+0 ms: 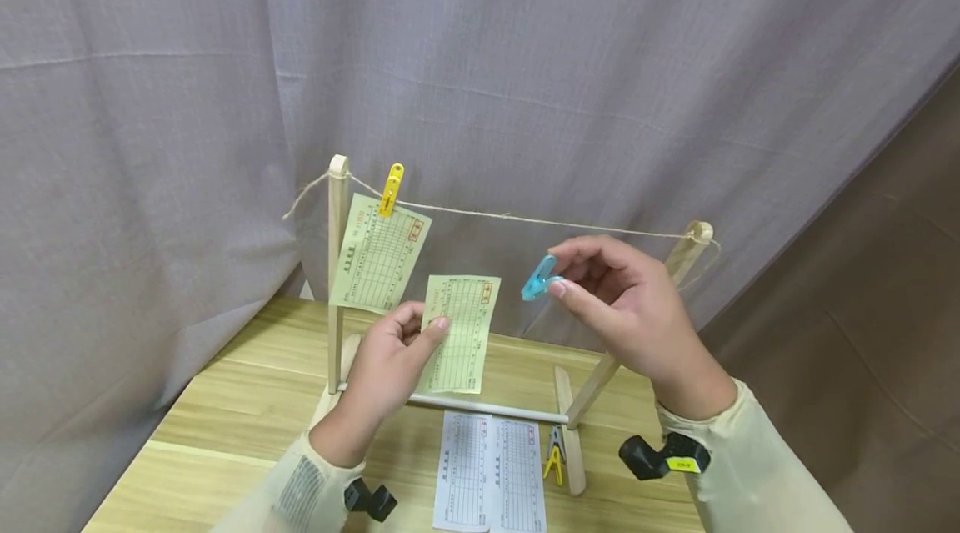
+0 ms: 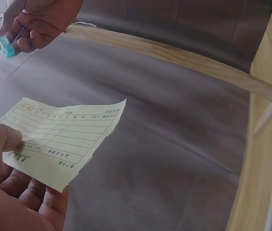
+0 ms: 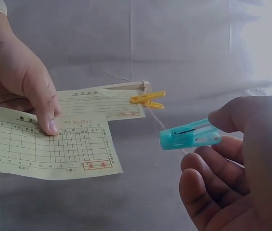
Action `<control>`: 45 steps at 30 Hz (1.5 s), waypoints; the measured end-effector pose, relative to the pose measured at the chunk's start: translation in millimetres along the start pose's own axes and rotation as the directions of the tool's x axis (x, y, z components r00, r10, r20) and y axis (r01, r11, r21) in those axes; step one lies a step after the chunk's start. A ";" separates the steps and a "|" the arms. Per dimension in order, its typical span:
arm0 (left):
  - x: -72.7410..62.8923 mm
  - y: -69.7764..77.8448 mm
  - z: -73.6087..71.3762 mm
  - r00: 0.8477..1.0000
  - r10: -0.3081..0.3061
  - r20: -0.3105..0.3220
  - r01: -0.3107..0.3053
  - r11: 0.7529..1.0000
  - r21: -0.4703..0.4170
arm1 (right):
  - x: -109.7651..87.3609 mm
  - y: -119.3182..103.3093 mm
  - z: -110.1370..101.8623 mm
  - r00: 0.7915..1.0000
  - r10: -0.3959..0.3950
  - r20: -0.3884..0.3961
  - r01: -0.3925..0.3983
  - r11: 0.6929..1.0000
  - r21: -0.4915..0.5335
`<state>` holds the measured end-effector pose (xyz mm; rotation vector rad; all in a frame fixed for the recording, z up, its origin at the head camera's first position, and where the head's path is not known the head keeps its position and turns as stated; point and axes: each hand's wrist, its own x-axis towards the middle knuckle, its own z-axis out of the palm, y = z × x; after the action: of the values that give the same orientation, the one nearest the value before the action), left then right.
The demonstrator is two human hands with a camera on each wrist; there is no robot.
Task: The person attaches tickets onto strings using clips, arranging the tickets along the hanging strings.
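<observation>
My left hand (image 1: 386,370) pinches a pale green receipt slip (image 1: 463,341) between thumb and fingers, upright and below the string (image 1: 510,216). A light blue clothespin (image 1: 538,279) is pinched in my right hand (image 1: 626,299), to the right of the slip and just under the string. In the right wrist view the blue clothespin (image 3: 188,135) points toward the slip (image 3: 54,149) but is apart from it. Another green slip (image 1: 381,253) hangs at the string's left end from a yellow clothespin (image 1: 392,189).
The string runs between two wooden posts (image 1: 336,266) joined low down by a white rod (image 1: 487,408). On the wooden table (image 1: 240,399) lie white printed slips (image 1: 491,470). Beside them, a yellow clothespin (image 1: 553,466) and a grey one (image 1: 556,437) lie by the right foot (image 1: 572,450).
</observation>
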<state>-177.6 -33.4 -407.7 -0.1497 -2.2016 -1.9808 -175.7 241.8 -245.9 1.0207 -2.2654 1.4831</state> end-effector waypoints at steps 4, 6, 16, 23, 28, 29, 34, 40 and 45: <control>4.4 5.8 0.9 1.000 0.013 0.004 -0.013 1.000 -0.023 | 9.3 -4.8 -0.7 1.000 -0.001 0.002 0.001 1.000 -0.013; 6.3 8.1 1.6 1.000 0.018 0.007 -0.018 1.000 -0.021 | 13.2 -7.8 -0.9 1.000 0.008 0.002 -0.008 0.999 -0.040; 15.1 19.7 9.6 0.999 0.047 -0.011 -0.047 0.999 -0.023 | 38.5 -25.1 0.1 1.000 0.017 0.021 -0.015 0.993 -0.114; 19.5 26.9 13.4 0.998 0.064 -0.002 -0.064 0.998 -0.016 | 61.2 -40.6 -3.4 0.998 -0.004 0.058 0.017 0.972 -0.234; 22.8 29.0 13.9 0.997 0.082 -0.001 -0.082 0.996 -0.021 | 74.0 -52.5 -4.1 0.996 0.033 0.080 -0.009 0.959 -0.284; 23.5 29.7 14.0 0.996 0.085 -0.001 -0.085 0.996 -0.021 | 76.0 -54.6 -4.1 0.996 0.047 0.078 -0.023 0.957 -0.291; 27.3 34.3 13.9 0.996 0.087 -0.003 -0.087 0.996 -0.022 | 87.9 -60.4 -4.9 0.992 0.127 0.026 -0.111 0.938 -0.329; 30.6 36.9 13.6 0.995 0.094 -0.015 -0.094 0.995 -0.036 | 104.2 -59.7 -6.4 0.979 0.203 0.008 -0.188 0.918 -0.349; 31.6 40.1 15.1 0.994 0.107 -0.018 -0.108 0.993 -0.038 | 113.9 -57.7 -4.9 0.971 0.236 0.033 -0.208 0.906 -0.369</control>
<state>-201.7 -15.4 -363.8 -0.2514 -2.0998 -1.9605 -220.4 184.8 -140.6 0.7398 -2.6535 1.0460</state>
